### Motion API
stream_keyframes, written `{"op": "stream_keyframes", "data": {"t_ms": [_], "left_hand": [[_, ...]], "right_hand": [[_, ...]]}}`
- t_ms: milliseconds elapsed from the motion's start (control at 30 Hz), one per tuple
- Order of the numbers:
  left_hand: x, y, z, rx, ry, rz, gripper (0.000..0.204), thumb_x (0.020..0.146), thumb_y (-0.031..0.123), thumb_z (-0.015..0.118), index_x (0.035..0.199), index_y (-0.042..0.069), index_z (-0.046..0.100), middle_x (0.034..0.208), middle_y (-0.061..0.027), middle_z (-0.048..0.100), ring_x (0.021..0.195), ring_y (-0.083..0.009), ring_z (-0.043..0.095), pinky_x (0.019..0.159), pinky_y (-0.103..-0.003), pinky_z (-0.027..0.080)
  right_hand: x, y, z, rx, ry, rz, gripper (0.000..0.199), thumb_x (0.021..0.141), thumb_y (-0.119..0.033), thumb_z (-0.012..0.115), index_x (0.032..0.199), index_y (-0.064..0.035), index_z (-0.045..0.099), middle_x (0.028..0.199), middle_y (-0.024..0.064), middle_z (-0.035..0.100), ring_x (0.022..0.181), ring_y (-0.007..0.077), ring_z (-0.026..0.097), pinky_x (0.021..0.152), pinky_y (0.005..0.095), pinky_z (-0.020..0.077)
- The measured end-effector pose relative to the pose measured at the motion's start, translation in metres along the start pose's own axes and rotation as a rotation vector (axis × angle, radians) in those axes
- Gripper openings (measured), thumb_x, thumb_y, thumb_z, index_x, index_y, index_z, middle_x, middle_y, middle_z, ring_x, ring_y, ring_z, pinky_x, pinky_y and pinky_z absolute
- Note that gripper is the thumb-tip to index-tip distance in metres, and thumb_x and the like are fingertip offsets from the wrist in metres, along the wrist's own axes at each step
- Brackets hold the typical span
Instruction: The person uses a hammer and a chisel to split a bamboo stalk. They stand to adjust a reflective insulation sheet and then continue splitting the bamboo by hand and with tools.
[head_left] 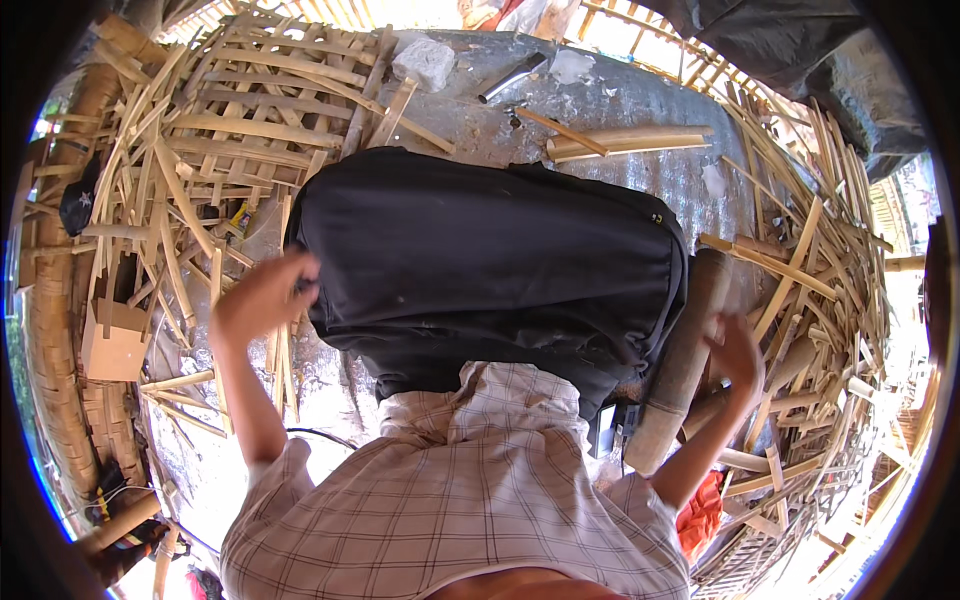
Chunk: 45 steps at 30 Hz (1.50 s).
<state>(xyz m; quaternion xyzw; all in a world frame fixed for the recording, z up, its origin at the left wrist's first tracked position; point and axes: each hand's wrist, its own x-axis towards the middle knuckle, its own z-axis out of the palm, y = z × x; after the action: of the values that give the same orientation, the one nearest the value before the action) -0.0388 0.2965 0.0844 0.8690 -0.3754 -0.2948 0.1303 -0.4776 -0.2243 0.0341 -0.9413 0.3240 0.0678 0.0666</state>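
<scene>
Black cloth [490, 250] covers my lap and bent legs in the middle of the head view. My left hand [262, 295] is at its left edge, with fingers bent and apart and nothing visible between them. Whether the fingertips touch the cloth I cannot tell. On the other side, my right hand [736, 352] hovers by a thick bamboo pole [683, 360] that lies slanted along my right leg. Its fingers are spread and partly blurred, and contact with the pole is unclear.
Woven bamboo lattice [270, 95] stands at the far left, and many loose strips [800, 380] pile up at the right. Ahead on the grey sheet [460, 100] lie a pale stone [425, 63], a dark metallic tube [512, 77] and split bamboo pieces [630, 143]. A cardboard box [114, 340] is at left.
</scene>
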Motion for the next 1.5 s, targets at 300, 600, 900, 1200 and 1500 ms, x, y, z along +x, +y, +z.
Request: {"op": "stream_keyframes", "data": {"t_ms": [300,600,900,1200,1500], "left_hand": [[0.34,0.048,0.012,-0.065,-0.231,0.475,0.057,0.102,0.046,0.059,0.143,0.006,0.056,0.135,-0.0114,0.066,0.124,-0.0234,0.062,0.105,-0.036,0.048],[0.381,0.033,0.1,-0.054,-0.522,0.623,0.068,0.099,0.059,0.055,0.15,0.014,0.052,0.147,-0.0126,0.057,0.136,-0.0274,0.053,0.113,-0.041,0.04],[0.311,0.159,0.086,0.139,-0.582,0.259,0.071,0.083,0.062,0.062,0.134,0.013,0.068,0.137,-0.0159,0.065,0.122,-0.0318,0.062,0.103,-0.042,0.047],[0.346,0.111,0.122,0.197,-0.722,0.167,0.059,0.094,0.057,0.058,0.137,0.016,0.065,0.137,-0.0155,0.065,0.117,-0.0326,0.064,0.101,-0.045,0.048],[0.384,0.037,0.09,0.187,-0.384,0.25,0.044,0.093,0.044,0.064,0.122,0.012,0.069,0.104,-0.0116,0.076,0.092,-0.0294,0.072,0.08,-0.043,0.056]], "right_hand": [[0.224,-0.19,0.04,0.38,0.233,-0.432,0.034,0.094,-0.024,0.069,0.122,-0.0061,0.068,0.112,0.0228,0.071,0.108,0.0412,0.067,0.093,0.0472,0.0528],[0.252,-0.222,0.137,0.129,-0.595,-0.323,0.065,0.1,-0.06,0.047,0.143,-0.0126,0.059,0.144,0.016,0.059,0.136,0.0356,0.053,0.115,0.0419,0.0397],[0.304,-0.132,0.214,0.248,-0.346,-0.144,0.074,0.092,-0.069,0.055,0.129,-0.0068,0.069,0.133,0.0128,0.068,0.124,0.027,0.064,0.112,0.0361,0.0418],[0.288,-0.185,0.193,0.296,-0.577,-0.349,0.051,0.099,-0.049,0.056,0.12,-0.0062,0.073,0.113,0.0168,0.074,0.105,0.0327,0.071,0.095,0.0426,0.0532],[0.302,-0.21,0.124,0.474,0.36,-0.296,0.018,0.085,-0.003,0.069,0.103,0.0007,0.068,0.095,0.0228,0.068,0.093,0.0396,0.068,0.083,0.0478,0.0537]]}}
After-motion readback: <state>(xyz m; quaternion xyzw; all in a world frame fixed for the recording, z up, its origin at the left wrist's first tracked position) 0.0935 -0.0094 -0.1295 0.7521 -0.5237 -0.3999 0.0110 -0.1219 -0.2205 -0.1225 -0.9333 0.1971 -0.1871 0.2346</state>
